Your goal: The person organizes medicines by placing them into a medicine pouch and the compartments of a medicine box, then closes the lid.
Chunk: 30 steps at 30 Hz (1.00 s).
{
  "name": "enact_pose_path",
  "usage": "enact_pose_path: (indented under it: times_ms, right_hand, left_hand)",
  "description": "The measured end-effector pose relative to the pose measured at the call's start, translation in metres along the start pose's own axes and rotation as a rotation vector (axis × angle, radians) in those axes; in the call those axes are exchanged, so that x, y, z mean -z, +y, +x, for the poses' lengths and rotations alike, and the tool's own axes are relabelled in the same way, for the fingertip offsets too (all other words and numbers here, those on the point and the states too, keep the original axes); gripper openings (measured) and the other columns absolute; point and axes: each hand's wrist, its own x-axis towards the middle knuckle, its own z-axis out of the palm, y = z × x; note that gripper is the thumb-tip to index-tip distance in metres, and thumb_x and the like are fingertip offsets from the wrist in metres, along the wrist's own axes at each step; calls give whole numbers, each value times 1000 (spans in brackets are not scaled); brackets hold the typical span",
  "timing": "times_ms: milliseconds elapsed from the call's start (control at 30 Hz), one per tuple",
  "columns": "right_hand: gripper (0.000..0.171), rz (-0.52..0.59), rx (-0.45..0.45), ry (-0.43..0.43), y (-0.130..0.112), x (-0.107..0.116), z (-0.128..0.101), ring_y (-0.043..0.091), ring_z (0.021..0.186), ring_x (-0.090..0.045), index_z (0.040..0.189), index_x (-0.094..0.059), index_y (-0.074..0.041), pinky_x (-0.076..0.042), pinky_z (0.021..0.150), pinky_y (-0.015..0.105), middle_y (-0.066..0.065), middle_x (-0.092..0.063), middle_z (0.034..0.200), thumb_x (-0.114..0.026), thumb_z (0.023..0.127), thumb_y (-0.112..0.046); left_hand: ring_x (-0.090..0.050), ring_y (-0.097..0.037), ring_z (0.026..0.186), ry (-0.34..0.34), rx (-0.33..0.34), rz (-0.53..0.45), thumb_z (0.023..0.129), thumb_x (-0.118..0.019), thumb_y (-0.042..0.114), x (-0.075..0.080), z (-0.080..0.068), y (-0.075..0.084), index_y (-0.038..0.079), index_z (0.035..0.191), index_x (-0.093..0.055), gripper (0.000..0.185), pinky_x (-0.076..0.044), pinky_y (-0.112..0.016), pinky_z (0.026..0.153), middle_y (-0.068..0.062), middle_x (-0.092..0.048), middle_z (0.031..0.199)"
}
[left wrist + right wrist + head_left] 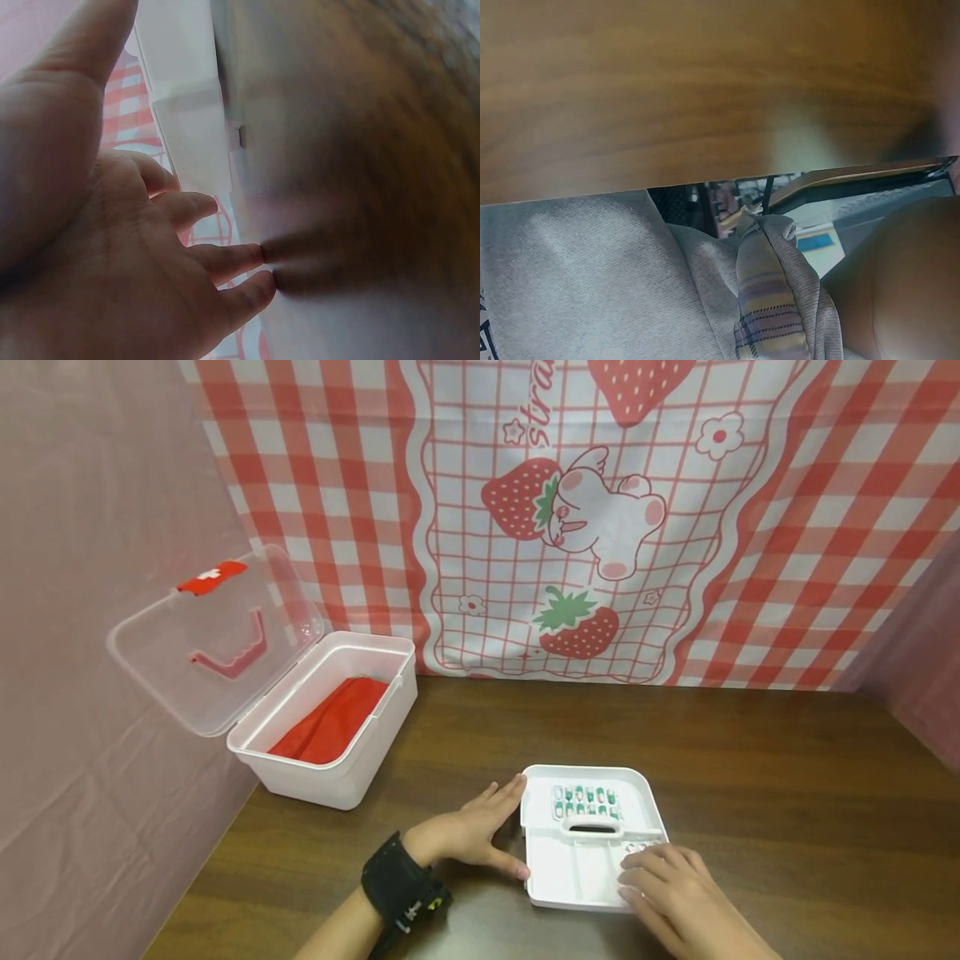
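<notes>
Near the counter's (750, 760) front edge, the left grip (472, 833) lies flat-fingered against the white tray's (570, 870) left side; the right grip (671, 883), fingers bent, rests on a blister pack (639, 848) inside it; whether it holds it, I cannot tell.

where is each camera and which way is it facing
Head: worn high, looking forward and down at the table; left hand and right hand touch the white tray.
Left wrist: at the palm, facing the tray's edge; fingers show.
Right wrist: below the table's edge, facing grey clothing.
Head and left wrist share the tray.

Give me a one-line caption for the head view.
Both hands, left hand and right hand, rest on a white tray.
</notes>
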Motion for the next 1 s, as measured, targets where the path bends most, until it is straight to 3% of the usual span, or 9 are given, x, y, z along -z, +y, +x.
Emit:
enact_pose_path:
  times_ms: [200,500,633,733,833,933,1000]
  right_hand:
    - [43,4,-38,62,14,11,-13,13,87,-53,86,-66,-20,-31,78,33,-7,-63,91,-32,96,-45]
    - [19,-30,-180,104,36,27,-45,7,88,-49,87,-67,-18,-32,71,36,-6,-64,88,-59,87,-35]
    - [21,-87,-214,112,47,35,-60,-1,89,-47,87,-67,-19,-36,66,33,-6,-65,86,-62,84,-38]
    - [33,-125,-216,137,59,42,-72,-3,86,-47,86,-67,-17,-39,62,29,-5,-66,84,-55,86,-48]
    - [42,-159,-248,136,72,49,-85,8,76,-54,84,-67,-14,-42,55,27,-1,-66,80,-54,85,-54]
    - [35,-181,-359,104,84,56,-102,28,67,-58,85,-64,-9,-45,51,38,9,-66,79,-64,81,-43]
    - [33,-157,-382,124,98,59,-115,26,61,-59,83,-64,-4,-48,54,30,15,-65,76,-70,77,-36]
  left_hand:
    - [-2,-29,141,0,-5,13,73,-68,52,0,0,0,8,147,1,110,-9,-43,114,-7,1,154]
    - [-3,-33,141,-5,3,-1,73,-68,52,-1,-1,2,9,147,1,110,-11,-47,113,-6,1,154]
    - [-2,-32,141,-9,7,-13,73,-68,52,-1,0,2,10,147,2,110,-11,-47,113,-5,2,155]
    - [-2,-32,141,-11,8,-21,73,-68,52,-1,0,1,11,147,3,110,-11,-47,113,-5,2,155]
    - [-2,-32,141,-12,7,-22,73,-68,52,-1,0,1,10,147,2,110,-11,-47,113,-5,2,154]
    - [-2,-32,141,-12,4,-22,73,-68,52,-1,0,1,10,147,2,110,-10,-47,113,-6,2,154]
    - [-2,-32,141,-13,4,-25,73,-68,52,-1,0,1,10,147,2,110,-11,-47,113,-6,2,154]
